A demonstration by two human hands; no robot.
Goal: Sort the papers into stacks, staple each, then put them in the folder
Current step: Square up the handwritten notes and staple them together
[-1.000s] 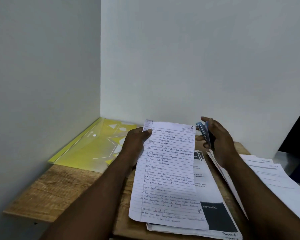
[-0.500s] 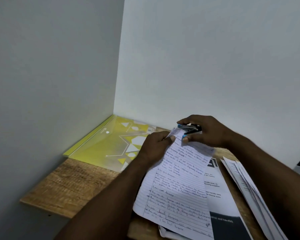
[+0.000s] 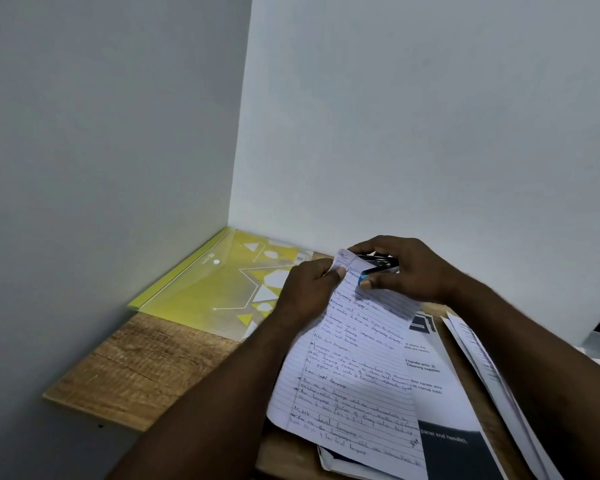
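A stack of lined handwritten papers [image 3: 354, 368] is held tilted above the desk. My left hand [image 3: 309, 289] pinches its top left corner. My right hand [image 3: 406, 271] grips a small black and blue stapler [image 3: 378, 266], whose jaws sit over that same top corner. A yellow translucent folder [image 3: 215, 289] with white shapes lies flat in the back left corner of the desk, apart from both hands.
Printed sheets with a dark block [image 3: 444, 410] lie under the handwritten stack. Another pile of printed pages [image 3: 482, 368] rests at the right. The wooden desk [image 3: 136, 368] meets grey walls at left and back; its left edge is near.
My right hand swung the stapler from the right side over to the stack's top left corner. The papers tilted and the view shifted left.
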